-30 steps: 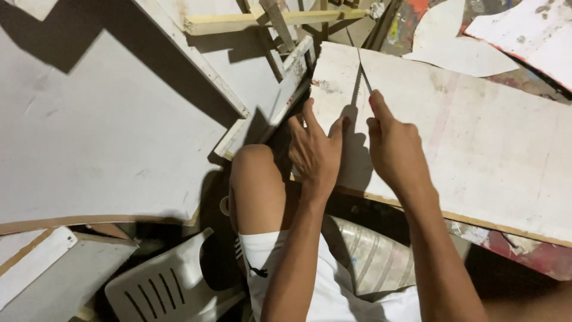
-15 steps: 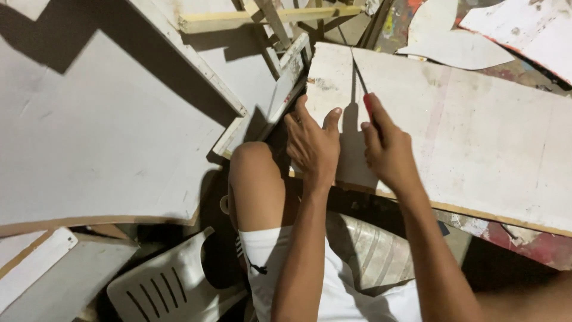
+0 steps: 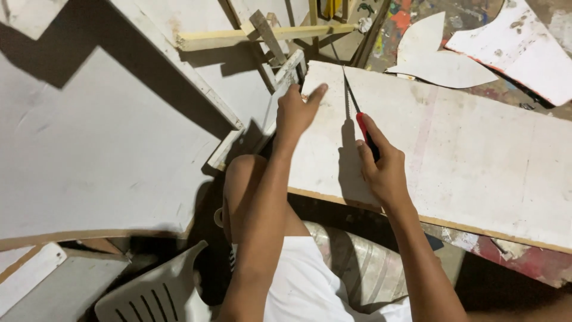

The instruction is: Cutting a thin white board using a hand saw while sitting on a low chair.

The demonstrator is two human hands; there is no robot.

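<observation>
right hand (image 3: 384, 170) clenched on saw (image 3: 356, 113) handle, centre frame | blade upright in cut at board (image 3: 471, 161) top edge | left hand (image 3: 296, 111) flat, pressing board's left end | board spans centre to right | plastic chair (image 3: 158, 289) lower left

A thin saw (image 3: 351, 110) stands on a big white board (image 3: 465, 155). The saw has a dark, narrow blade and a red and black handle. The blade leans away toward the far edge of the board and sits in a straight cut near the board's left end. The right hand (image 3: 384, 170) is wrapped around the handle. The board is flat and long, with a brown edge on the near side and some dirty marks. The left hand (image 3: 296, 112) presses down on the board's left end, just beside the blade.
</observation>
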